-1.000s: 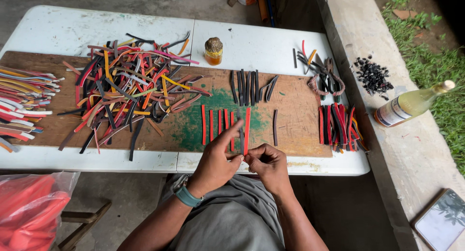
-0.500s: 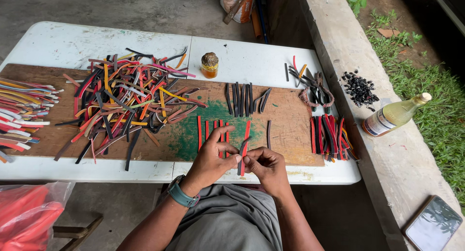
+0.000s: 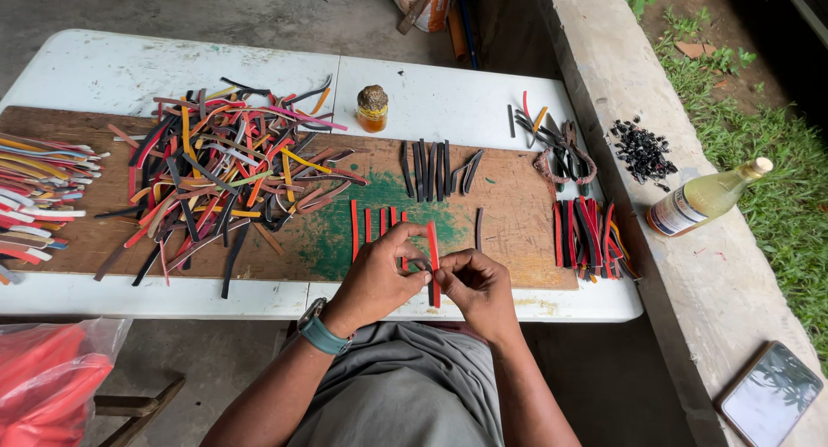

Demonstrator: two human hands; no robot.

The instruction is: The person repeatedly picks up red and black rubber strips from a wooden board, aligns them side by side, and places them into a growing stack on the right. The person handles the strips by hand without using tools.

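Observation:
Both hands meet over the front edge of the wooden board (image 3: 517,197). My left hand (image 3: 379,275), with a teal watch on the wrist, and my right hand (image 3: 474,287) pinch the same red rubber strip (image 3: 433,244), held upright between the fingertips; a dark strip seems to lie against it. Just beyond the fingers, a few red strips (image 3: 369,225) lie in a row on the green-stained patch of the board. Farther back lies a row of black strips (image 3: 429,164).
A large pile of mixed coloured strips (image 3: 224,171) covers the board's left half, with more strips (image 3: 34,197) at the far left. A small jar (image 3: 373,109) stands on the white table (image 3: 129,68). Red and black strips (image 3: 586,231), a bottle (image 3: 703,199), black scraps (image 3: 642,150) and a phone (image 3: 768,391) lie right.
The hands have stayed together at the board's front edge, working the red strip. The camera view has shifted slightly, so the table sits differently in frame.

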